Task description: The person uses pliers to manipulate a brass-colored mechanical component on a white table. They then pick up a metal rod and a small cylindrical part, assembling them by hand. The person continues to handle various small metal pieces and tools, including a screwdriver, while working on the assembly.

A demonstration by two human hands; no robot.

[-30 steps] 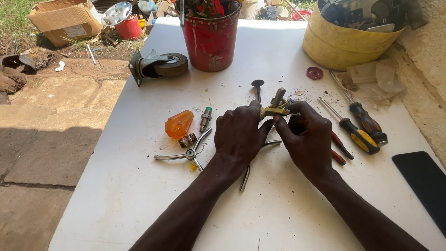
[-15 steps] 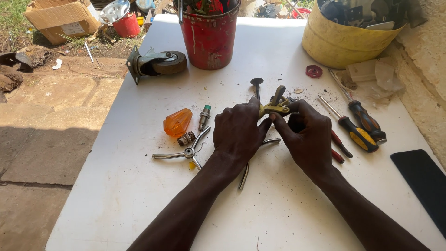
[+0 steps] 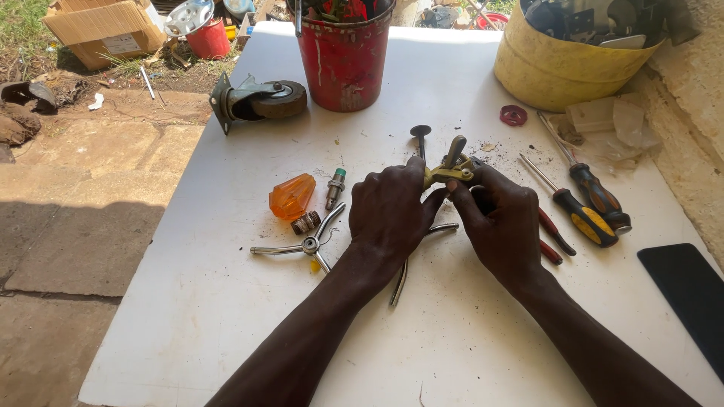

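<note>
Both hands meet over the middle of a white table (image 3: 226, 332). My left hand (image 3: 388, 215) and my right hand (image 3: 501, 222) together grip a small brass-coloured metal fitting (image 3: 449, 172) with a dark lever sticking up from it. Long thin metal handles (image 3: 400, 279) stick out from under my left hand. To the left lie an orange plastic handle (image 3: 290, 196), a small green-tipped metal part (image 3: 334, 188), a ribbed metal nut (image 3: 305, 222) and a chrome tap cross-handle (image 3: 309, 243).
A red bucket (image 3: 343, 60) of tools and a yellow tub (image 3: 558, 64) stand at the back. A caster wheel (image 3: 260, 99) lies at the back left. Screwdrivers (image 3: 584, 207) and a red ring (image 3: 513, 114) lie on the right, a black slab (image 3: 690, 290) near the right edge.
Both hands stay closed on the brass fitting in the same place. The view has shifted slightly; nothing on the table has moved.
</note>
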